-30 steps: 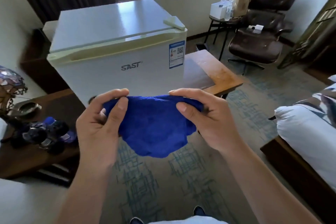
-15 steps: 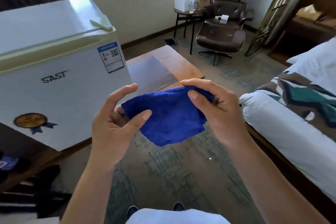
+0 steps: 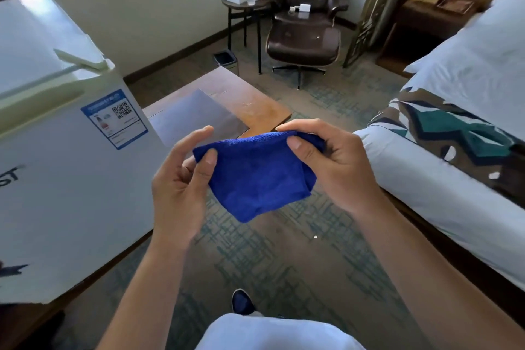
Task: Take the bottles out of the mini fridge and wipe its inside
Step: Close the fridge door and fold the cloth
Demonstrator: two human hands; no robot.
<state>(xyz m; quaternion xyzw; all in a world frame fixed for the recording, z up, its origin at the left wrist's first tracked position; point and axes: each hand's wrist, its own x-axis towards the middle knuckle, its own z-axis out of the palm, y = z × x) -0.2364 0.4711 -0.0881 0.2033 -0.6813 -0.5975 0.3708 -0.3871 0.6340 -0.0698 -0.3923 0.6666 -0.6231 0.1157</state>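
A blue cloth (image 3: 255, 173) hangs folded between my two hands above the carpet. My left hand (image 3: 181, 190) pinches its left corner between thumb and fingers. My right hand (image 3: 329, 165) grips its right top edge. The white mini fridge (image 3: 71, 179) stands at the left on a low wooden table (image 3: 255, 105), with its door shut and a blue label on the front. No bottles from the fridge are in view.
A bed (image 3: 443, 173) with white linen and a patterned runner fills the right side. A brown leather chair (image 3: 306, 31) and a small side table (image 3: 244, 6) with a box and bottles stand at the back. Patterned carpet (image 3: 284, 258) lies below my hands.
The view has swung to the right, so the fridge now sits at the left edge and the bed shows more. My hands have folded the cloth narrower and still hold it.
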